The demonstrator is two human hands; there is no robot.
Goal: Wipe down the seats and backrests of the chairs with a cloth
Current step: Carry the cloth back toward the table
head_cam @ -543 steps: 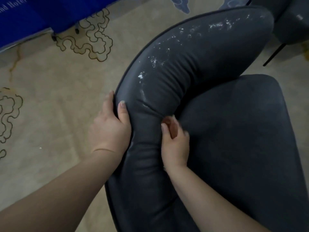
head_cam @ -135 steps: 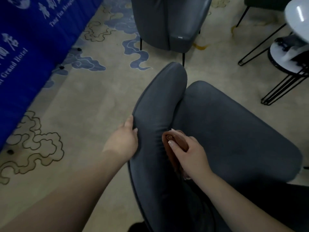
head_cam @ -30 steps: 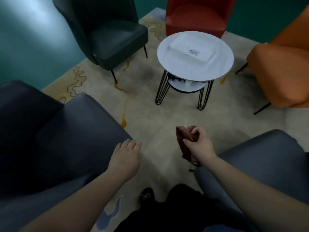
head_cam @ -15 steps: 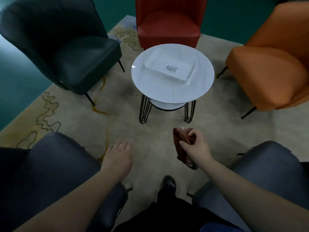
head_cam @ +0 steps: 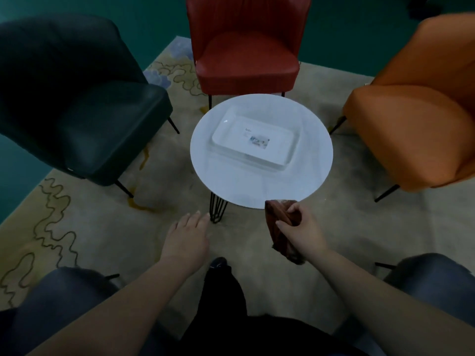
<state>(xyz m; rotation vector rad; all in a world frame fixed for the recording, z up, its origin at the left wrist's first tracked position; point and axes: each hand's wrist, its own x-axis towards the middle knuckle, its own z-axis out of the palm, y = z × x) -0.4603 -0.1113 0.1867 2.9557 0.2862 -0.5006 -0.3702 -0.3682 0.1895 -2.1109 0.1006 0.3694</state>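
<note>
Cloth ready, 3 chairs wait

Near the white table (head_cam: 259,181), the right hand (head_cam: 300,231) pinches the cloth (head_cam: 279,227); the left hand (head_cam: 186,240) is spread. The dangling cloth might slip.

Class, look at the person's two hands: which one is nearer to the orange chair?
Right. The right hand, gripping the brown cloth, hangs on the side of the orange chair; the open left hand is farther off, across the table leg.

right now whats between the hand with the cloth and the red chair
In the head view, the round white table, carrying a white tray, stands between the right hand gripping the cloth and the red chair.
</note>
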